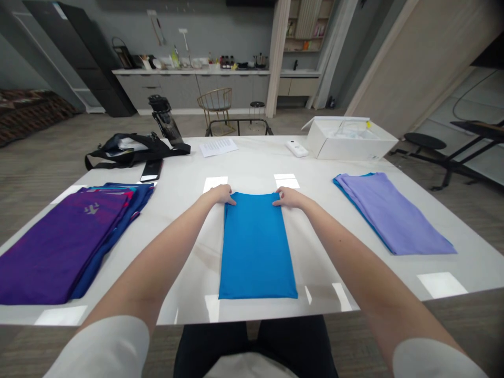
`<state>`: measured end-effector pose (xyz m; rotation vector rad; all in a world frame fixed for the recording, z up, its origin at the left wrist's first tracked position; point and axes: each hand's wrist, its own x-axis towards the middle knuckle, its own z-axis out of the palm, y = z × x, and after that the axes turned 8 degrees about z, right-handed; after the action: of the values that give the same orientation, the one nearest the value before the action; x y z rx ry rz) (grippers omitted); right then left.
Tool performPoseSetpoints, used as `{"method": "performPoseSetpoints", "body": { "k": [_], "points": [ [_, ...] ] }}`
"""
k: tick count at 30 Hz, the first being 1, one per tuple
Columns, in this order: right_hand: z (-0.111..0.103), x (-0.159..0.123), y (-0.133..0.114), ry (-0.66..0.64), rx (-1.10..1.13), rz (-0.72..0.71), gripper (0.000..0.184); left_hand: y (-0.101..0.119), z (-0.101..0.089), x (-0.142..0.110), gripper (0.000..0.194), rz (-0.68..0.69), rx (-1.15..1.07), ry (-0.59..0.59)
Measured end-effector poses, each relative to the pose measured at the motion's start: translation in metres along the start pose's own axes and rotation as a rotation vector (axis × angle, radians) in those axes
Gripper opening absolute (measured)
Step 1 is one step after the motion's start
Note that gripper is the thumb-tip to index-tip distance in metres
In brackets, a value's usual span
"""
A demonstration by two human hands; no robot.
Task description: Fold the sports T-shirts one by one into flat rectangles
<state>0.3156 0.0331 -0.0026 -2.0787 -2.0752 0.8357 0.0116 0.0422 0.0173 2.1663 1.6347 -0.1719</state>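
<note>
A folded bright-blue garment (258,244) lies flat on a glossy white table (252,157). The left hand (220,194) pinches its far left corner, the right hand (290,197) its far right. Left of the blue garment, a purple-topped stack of folded garments (66,241); right, a folded lavender garment (396,215).

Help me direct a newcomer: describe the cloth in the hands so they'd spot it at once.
On the white table, look between the left hand and right hand. They hold the far corners of a folded cloth. Its top is plain blue; the left pile is topped purple, the right pile lilac.
</note>
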Motion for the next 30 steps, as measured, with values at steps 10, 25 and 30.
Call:
{"method": "performPoseSetpoints", "body": {
  "k": [10,25,30],
  "points": [
    [-0.006,-0.033,-0.002,0.144,0.214,-0.177,0.017,0.011,0.000,-0.019,0.029,0.048,-0.083,0.188],
    [-0.126,-0.259,0.029,0.875,0.621,-0.353,0.026,0.188,-0.090,-0.166,0.017,0.570,-0.307,0.898],
    [-0.169,-0.329,0.069,1.117,0.566,-0.326,0.030,0.259,-0.096,-0.192,0.018,0.764,-0.417,0.842]
  ]
}}
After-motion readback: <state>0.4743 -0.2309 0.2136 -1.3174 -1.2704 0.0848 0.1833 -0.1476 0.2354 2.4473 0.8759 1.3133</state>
